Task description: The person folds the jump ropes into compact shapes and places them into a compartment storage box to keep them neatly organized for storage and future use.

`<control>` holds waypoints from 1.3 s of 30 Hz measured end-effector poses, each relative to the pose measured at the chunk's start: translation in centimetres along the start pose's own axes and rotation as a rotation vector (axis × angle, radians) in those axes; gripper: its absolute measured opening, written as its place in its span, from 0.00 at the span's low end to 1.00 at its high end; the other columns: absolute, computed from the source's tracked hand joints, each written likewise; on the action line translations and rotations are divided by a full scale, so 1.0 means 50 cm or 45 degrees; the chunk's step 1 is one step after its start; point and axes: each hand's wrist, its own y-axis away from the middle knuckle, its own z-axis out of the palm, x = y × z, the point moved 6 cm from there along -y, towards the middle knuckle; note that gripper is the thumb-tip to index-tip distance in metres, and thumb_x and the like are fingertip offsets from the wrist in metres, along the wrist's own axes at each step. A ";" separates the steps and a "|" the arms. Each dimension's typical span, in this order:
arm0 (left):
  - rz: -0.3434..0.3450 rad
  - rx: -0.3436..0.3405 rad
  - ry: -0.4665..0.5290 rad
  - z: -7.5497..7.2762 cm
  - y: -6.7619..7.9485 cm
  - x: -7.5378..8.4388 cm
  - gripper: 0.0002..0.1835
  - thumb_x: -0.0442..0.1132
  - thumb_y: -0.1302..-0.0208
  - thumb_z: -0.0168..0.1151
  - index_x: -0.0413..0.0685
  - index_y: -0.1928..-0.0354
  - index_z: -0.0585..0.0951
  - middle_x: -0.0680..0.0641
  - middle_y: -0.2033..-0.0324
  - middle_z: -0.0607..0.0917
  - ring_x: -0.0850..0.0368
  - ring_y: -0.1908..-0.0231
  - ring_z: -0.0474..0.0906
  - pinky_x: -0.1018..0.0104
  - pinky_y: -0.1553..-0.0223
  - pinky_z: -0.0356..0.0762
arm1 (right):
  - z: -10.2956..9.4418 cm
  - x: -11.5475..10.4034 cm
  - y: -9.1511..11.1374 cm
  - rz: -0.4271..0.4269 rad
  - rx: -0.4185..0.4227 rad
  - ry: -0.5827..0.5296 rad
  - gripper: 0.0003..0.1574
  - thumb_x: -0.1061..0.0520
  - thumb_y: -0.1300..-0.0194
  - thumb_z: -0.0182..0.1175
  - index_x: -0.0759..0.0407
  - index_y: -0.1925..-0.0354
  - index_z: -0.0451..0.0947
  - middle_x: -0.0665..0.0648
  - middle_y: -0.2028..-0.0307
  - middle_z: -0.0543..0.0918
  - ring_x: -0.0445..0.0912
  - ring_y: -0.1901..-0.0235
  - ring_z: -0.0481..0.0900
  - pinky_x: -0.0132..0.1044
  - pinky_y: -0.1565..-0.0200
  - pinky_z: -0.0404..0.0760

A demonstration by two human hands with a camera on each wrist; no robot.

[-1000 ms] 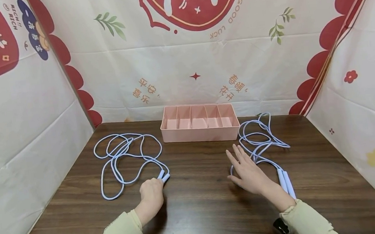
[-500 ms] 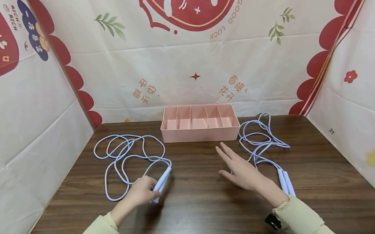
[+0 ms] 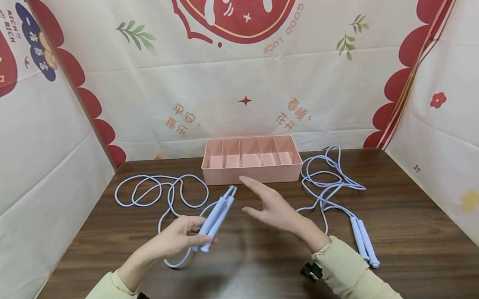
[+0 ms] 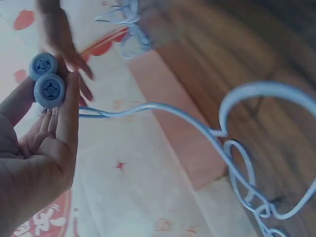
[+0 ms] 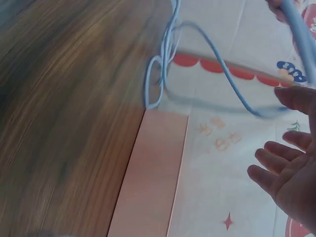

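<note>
My left hand [image 3: 183, 233] holds the two light-blue handles [image 3: 217, 219] of a jump rope side by side, raised above the table. Their round ends [image 4: 49, 90] face the camera in the left wrist view. The cord [image 3: 161, 176] of this rope trails from the handles down to loose loops on the left of the table. With fingers extended and nothing in it, my right hand [image 3: 275, 207] hovers just right of the handles' cord ends, apart from them. A second light-blue jump rope [image 3: 359, 238] lies on the right, its handles together and its cord in loops behind them.
A pink box [image 3: 252, 174] with several compartments stands at the back middle of the brown wooden table [image 3: 250, 289]. The second rope's loops lie close to its right end. White printed cloth [image 3: 217, 81] hangs behind the table and along both sides.
My left hand has lifted the handles off the table and moved them right, drawing cord along. My right hand has moved left towards them. The second rope and the box stay put.
</note>
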 end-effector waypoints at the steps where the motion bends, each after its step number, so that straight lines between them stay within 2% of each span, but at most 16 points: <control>1: 0.034 -0.026 0.010 0.004 0.000 0.010 0.13 0.29 0.38 0.52 0.21 0.59 0.71 0.34 0.67 0.82 0.62 0.67 0.79 0.66 0.66 0.79 | 0.004 -0.003 -0.007 -0.001 0.011 -0.049 0.43 0.62 0.48 0.65 0.65 0.36 0.59 0.63 0.38 0.65 0.52 0.38 0.63 0.43 0.39 0.61; 6: 0.107 -0.076 0.111 0.023 -0.004 0.036 0.15 0.29 0.37 0.51 0.18 0.56 0.68 0.29 0.64 0.80 0.61 0.64 0.80 0.65 0.63 0.79 | 0.013 -0.011 -0.038 0.038 0.091 -0.353 0.37 0.70 0.47 0.59 0.67 0.38 0.61 0.63 0.39 0.67 0.53 0.40 0.65 0.43 0.39 0.61; 9: 0.105 -0.060 0.165 0.030 -0.005 0.039 0.16 0.29 0.37 0.51 0.17 0.55 0.68 0.28 0.64 0.80 0.60 0.64 0.80 0.65 0.63 0.79 | 0.018 -0.008 -0.052 0.095 0.112 -0.523 0.27 0.70 0.42 0.55 0.67 0.43 0.67 0.62 0.40 0.69 0.52 0.41 0.66 0.45 0.40 0.62; 13: 0.112 -0.044 0.198 0.034 -0.006 0.046 0.16 0.30 0.37 0.52 0.18 0.55 0.68 0.29 0.64 0.80 0.58 0.64 0.80 0.65 0.63 0.78 | 0.024 -0.008 -0.067 0.144 0.121 -0.708 0.13 0.66 0.37 0.52 0.70 0.55 0.75 0.65 0.45 0.72 0.49 0.42 0.68 0.44 0.42 0.64; 16: 0.144 -0.028 0.219 0.028 -0.007 0.055 0.18 0.31 0.36 0.52 0.17 0.55 0.67 0.26 0.63 0.79 0.56 0.62 0.81 0.65 0.62 0.78 | 0.026 -0.009 -0.072 0.192 0.156 -0.845 0.10 0.66 0.37 0.49 0.74 0.62 0.74 0.65 0.56 0.79 0.45 0.53 0.75 0.37 0.51 0.71; 19: 0.178 0.004 0.241 0.014 -0.006 0.064 0.19 0.31 0.36 0.51 0.16 0.54 0.65 0.23 0.62 0.77 0.55 0.61 0.81 0.63 0.61 0.78 | 0.027 -0.005 -0.072 0.281 0.216 -0.951 0.11 0.65 0.37 0.48 0.75 0.67 0.72 0.57 0.70 0.80 0.40 0.66 0.76 0.32 0.61 0.73; 22: 0.194 0.047 0.240 -0.003 -0.003 0.068 0.20 0.31 0.36 0.51 0.16 0.52 0.65 0.30 0.62 0.80 0.55 0.60 0.81 0.64 0.60 0.78 | 0.028 0.004 -0.068 0.375 0.277 -1.029 0.10 0.64 0.37 0.49 0.72 0.70 0.72 0.49 0.77 0.77 0.40 0.73 0.75 0.31 0.65 0.72; 26: 0.205 0.088 0.250 -0.021 0.003 0.063 0.19 0.30 0.37 0.51 0.16 0.52 0.65 0.46 0.63 0.84 0.57 0.60 0.81 0.65 0.59 0.77 | 0.032 0.014 -0.066 0.449 0.300 -1.186 0.08 0.66 0.38 0.51 0.61 0.71 0.76 0.47 0.78 0.77 0.39 0.74 0.74 0.32 0.65 0.76; 28: 0.219 0.098 0.277 -0.026 0.007 0.058 0.19 0.29 0.37 0.51 0.14 0.53 0.63 0.51 0.63 0.84 0.57 0.60 0.81 0.65 0.59 0.77 | 0.034 0.017 -0.066 0.460 0.276 -1.269 0.09 0.67 0.39 0.51 0.58 0.71 0.77 0.46 0.78 0.77 0.38 0.76 0.72 0.31 0.66 0.76; 31: 0.259 0.112 0.354 -0.033 0.015 0.052 0.18 0.28 0.36 0.49 0.16 0.53 0.64 0.51 0.63 0.84 0.59 0.60 0.81 0.66 0.58 0.77 | 0.035 0.016 -0.067 0.445 0.185 -1.356 0.08 0.66 0.40 0.52 0.57 0.69 0.77 0.47 0.80 0.76 0.38 0.79 0.71 0.31 0.70 0.76; 35: 0.326 0.144 0.503 -0.042 0.030 0.054 0.12 0.29 0.36 0.48 0.33 0.52 0.71 0.50 0.62 0.84 0.59 0.60 0.81 0.67 0.56 0.76 | 0.042 0.011 -0.068 0.438 -0.001 -1.406 0.05 0.58 0.39 0.55 0.54 0.66 0.78 0.47 0.82 0.71 0.37 0.82 0.68 0.27 0.77 0.70; 37: 0.385 0.190 0.599 -0.054 0.039 0.061 0.12 0.29 0.35 0.47 0.41 0.51 0.73 0.50 0.61 0.83 0.59 0.59 0.80 0.67 0.55 0.75 | 0.046 0.011 -0.067 0.448 -0.074 -1.406 0.07 0.52 0.38 0.57 0.52 0.65 0.79 0.47 0.84 0.68 0.36 0.84 0.64 0.25 0.80 0.64; 39: 0.447 0.257 0.680 -0.073 0.049 0.069 0.13 0.29 0.33 0.45 0.42 0.50 0.73 0.49 0.60 0.82 0.60 0.59 0.80 0.68 0.55 0.75 | 0.051 0.019 -0.064 0.458 -0.111 -1.378 0.12 0.48 0.38 0.56 0.53 0.63 0.79 0.46 0.84 0.67 0.35 0.86 0.60 0.24 0.82 0.59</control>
